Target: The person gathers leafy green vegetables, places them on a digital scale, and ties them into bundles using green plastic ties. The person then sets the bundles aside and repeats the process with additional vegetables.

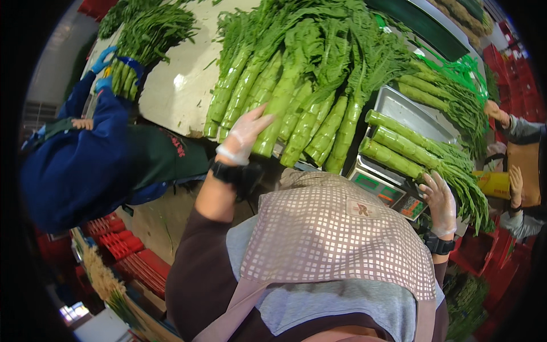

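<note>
My left hand [244, 136], in a clear plastic glove, grips a thick celtuce stalk [277, 109] near its cut end, the thumb lying over it. That stalk lies over a row of leafy celtuce stalks [233, 100] whose cut ends face me. To the right, three celtuce stalks [406, 147] rest across the metal pan of a digital scale [380, 188]. Beside their leafy part, my gloved right hand [441, 203] is held with fingers apart; its fingertips are close to the lowest stalk, and I cannot tell whether they touch it.
At left, a co-worker in blue gloves [102, 64] holds a bunch of leafy greens [154, 30] at a blue device [130, 64]. Another person's hands [516, 181] show at right. Green netting [463, 75], a metal tray [410, 111] and red crates [474, 252] surround the pale tabletop [171, 94].
</note>
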`<state>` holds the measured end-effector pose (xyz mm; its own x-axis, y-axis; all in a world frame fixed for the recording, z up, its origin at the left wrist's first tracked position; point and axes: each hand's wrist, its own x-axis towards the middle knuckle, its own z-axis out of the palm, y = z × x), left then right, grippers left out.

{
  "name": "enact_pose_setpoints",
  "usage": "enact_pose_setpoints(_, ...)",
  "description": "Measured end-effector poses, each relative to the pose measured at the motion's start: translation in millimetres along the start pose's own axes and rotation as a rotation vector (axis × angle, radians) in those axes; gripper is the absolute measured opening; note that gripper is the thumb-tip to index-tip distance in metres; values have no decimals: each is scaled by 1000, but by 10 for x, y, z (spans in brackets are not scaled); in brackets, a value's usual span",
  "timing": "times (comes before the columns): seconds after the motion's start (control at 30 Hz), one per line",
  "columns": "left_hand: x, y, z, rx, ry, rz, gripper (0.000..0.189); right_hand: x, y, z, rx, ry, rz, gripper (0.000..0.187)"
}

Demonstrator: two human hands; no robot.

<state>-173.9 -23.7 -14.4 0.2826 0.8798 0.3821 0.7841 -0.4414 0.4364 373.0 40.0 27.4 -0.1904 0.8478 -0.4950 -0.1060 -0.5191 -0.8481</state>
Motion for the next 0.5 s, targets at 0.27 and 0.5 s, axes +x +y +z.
enact_pose_setpoints(0.27,251,1063,-579,-1225,253,-667,64,-75,2,79,-143,23,-64,61)
enact_pose_setpoints(0.5,1316,1182,-202,-402,-29,-41,66,-118,-41,246,-271,-176,-87,58)
